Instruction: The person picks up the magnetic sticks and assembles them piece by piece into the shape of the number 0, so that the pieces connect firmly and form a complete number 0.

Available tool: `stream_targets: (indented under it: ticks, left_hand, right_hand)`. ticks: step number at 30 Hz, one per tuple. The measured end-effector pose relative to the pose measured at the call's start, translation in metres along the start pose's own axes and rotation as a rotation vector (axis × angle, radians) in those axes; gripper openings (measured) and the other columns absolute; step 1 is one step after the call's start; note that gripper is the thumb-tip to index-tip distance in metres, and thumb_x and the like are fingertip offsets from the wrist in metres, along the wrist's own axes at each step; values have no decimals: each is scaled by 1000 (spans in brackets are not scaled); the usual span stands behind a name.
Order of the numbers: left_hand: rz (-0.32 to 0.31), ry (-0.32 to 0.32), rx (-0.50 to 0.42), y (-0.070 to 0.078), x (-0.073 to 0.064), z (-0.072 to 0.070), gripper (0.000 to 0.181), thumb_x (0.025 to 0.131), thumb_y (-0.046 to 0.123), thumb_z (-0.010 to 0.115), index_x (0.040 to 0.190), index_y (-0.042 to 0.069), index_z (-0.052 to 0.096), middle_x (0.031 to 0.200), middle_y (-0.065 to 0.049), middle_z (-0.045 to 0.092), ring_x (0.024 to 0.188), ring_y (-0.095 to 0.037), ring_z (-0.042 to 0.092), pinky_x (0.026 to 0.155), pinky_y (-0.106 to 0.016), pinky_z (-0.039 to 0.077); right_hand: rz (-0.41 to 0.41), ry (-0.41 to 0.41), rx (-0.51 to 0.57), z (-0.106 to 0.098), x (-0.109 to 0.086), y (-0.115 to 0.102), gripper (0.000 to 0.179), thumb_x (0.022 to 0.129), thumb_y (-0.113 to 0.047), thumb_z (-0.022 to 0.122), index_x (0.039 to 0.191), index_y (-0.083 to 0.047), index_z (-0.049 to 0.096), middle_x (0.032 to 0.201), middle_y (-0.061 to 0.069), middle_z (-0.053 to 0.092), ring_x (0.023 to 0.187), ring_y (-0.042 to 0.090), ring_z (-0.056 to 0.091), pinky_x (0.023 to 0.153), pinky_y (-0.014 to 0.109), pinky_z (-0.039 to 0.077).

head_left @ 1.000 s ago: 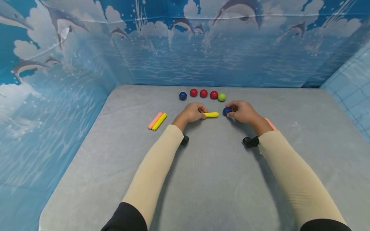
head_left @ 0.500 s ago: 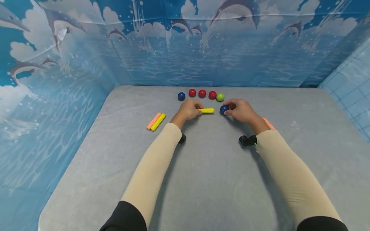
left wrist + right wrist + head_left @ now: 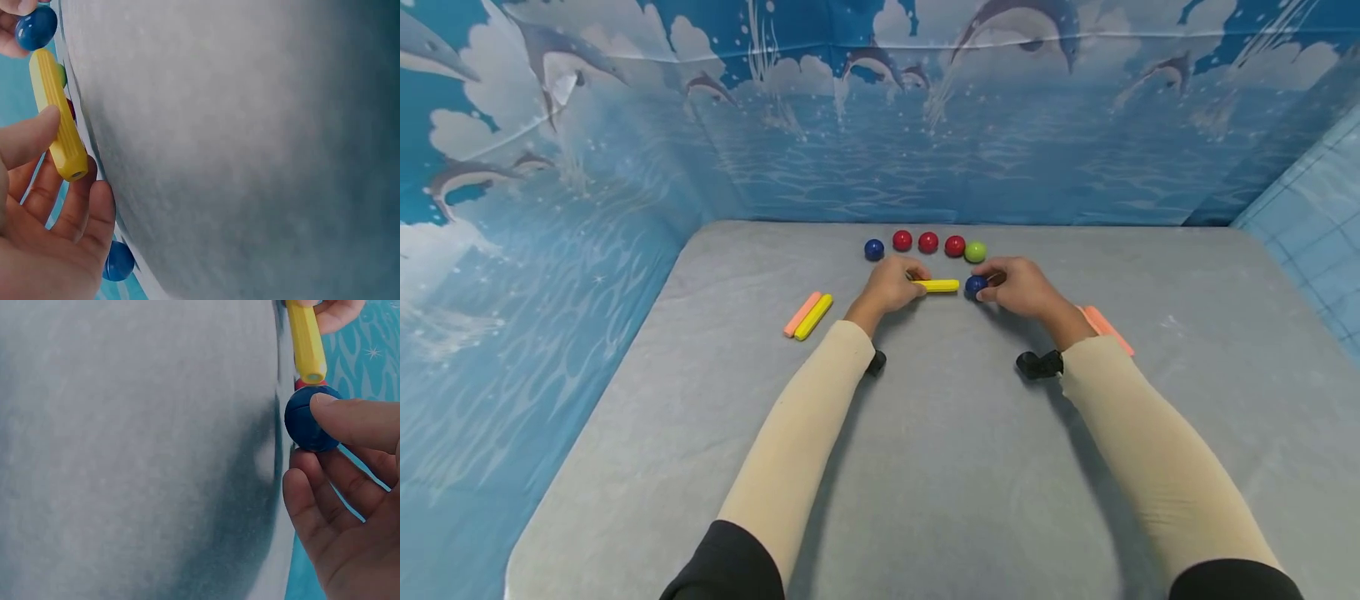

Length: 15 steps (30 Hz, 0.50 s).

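Observation:
My left hand (image 3: 891, 286) pinches a yellow ridged stick (image 3: 942, 286) between thumb and fingers, its free end pointing right. In the left wrist view the thumb lies across the stick (image 3: 59, 119), and a hole shows in its near end. My right hand (image 3: 1021, 288) holds a dark blue ball (image 3: 976, 288) between thumb and fingertips. The ball (image 3: 314, 419) sits right at the stick's free end in the right wrist view. Both things are held over the grey table (image 3: 955, 433).
Along the table's back edge lie a blue ball (image 3: 874, 250), several red balls (image 3: 928, 242) and a green ball (image 3: 975, 252). An orange stick (image 3: 802, 314) and a yellow stick (image 3: 814, 317) lie at left. More orange (image 3: 1107, 329) shows behind the right wrist.
My right hand has brought the blue ball left, closer to the yellow stick's end. My left hand has moved slightly away toward the back, still holding the stick.

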<state>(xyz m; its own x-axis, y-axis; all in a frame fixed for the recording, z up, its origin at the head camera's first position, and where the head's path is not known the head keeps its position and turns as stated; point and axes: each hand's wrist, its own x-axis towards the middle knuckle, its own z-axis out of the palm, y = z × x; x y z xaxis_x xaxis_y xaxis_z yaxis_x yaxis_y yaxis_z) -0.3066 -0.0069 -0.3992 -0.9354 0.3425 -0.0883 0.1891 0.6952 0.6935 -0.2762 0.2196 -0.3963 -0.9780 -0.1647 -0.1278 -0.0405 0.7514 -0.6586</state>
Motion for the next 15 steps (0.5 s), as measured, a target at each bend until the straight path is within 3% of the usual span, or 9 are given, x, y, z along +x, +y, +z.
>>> stream_targets:
  ticks: [15]
  left_hand:
    - [-9,2,-20,4,-2,1,20,92,10,69,111,13,75,113,-4,70,102,-19,60,95,-34,52]
  right_hand:
    - [25,3,59,2,-5,7,39,96,-11,62,134,-4,58,134,24,58,119,36,59,78,31,53]
